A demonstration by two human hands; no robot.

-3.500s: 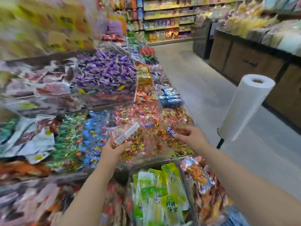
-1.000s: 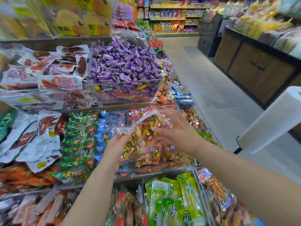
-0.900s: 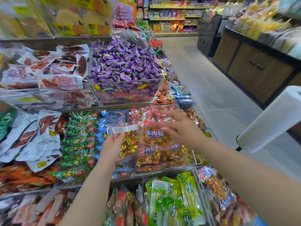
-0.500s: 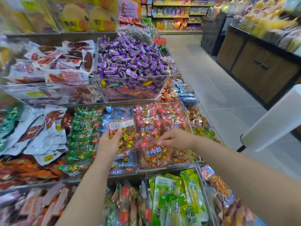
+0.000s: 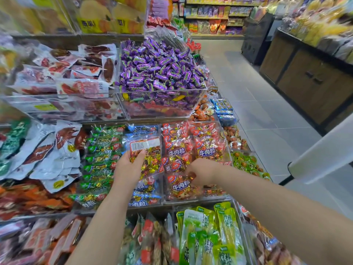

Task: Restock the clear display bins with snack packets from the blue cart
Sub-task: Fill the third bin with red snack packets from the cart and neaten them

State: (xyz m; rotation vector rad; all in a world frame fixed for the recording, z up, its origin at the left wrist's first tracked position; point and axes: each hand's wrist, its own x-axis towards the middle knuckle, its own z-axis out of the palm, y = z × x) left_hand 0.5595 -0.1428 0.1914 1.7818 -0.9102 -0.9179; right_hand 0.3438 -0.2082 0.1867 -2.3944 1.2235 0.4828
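Observation:
My left hand [image 5: 128, 166] grips a clear packet of gold and red wrapped sweets [image 5: 147, 155], its white barcode label facing up, held over the middle row of clear display bins. My right hand [image 5: 202, 172] reaches down into the clear bin of red beef-snack packets [image 5: 219, 197], fingers curled around the top of a red packet [image 5: 179, 185] at the bin's front. More red packets [image 5: 191, 148] stand in rows behind it. The blue cart is not in view.
Green packets [image 5: 101, 159] fill the bin to the left. A bin of purple sweets [image 5: 158, 73] sits on the upper tier. Green pickle packs [image 5: 208, 232] lie in the front bin. A white roll of bags on a stand [image 5: 321, 152] stands at right beside the aisle floor.
My right hand carried a red packet from above the bins down into the front of the red-packet bin. My left hand kept hold of the gold-sweet packet and barely moved.

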